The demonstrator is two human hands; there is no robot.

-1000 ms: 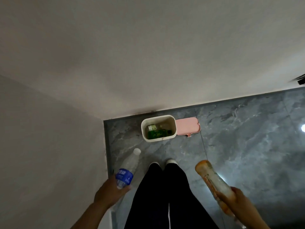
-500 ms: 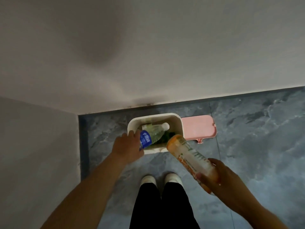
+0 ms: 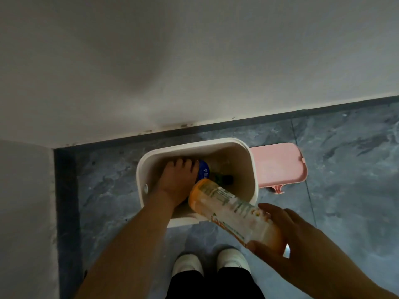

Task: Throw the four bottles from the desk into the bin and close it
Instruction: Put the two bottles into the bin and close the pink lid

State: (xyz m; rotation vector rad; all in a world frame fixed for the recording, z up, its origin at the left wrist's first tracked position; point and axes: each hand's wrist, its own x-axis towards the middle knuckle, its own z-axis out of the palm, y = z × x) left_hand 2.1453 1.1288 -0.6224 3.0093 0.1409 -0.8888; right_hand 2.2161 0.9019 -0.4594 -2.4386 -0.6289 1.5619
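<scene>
A white bin stands open on the floor near the wall. My left hand reaches down inside it, closed around a clear bottle with a blue label, mostly hidden by the hand. A green bottle lies deeper in the bin. My right hand holds an orange-labelled bottle by its base, tilted, its orange cap end over the bin's front rim. The pink lid hangs open off the bin's right side.
The bin sits in a corner, with a white wall behind it and another wall at the left. The floor is grey marbled tile. My white shoes stand just in front of the bin.
The view has come closer to the bin. My left hand has gone from above the rim down into the bin with the blue-labelled bottle. The orange bottle moved over the front rim.
</scene>
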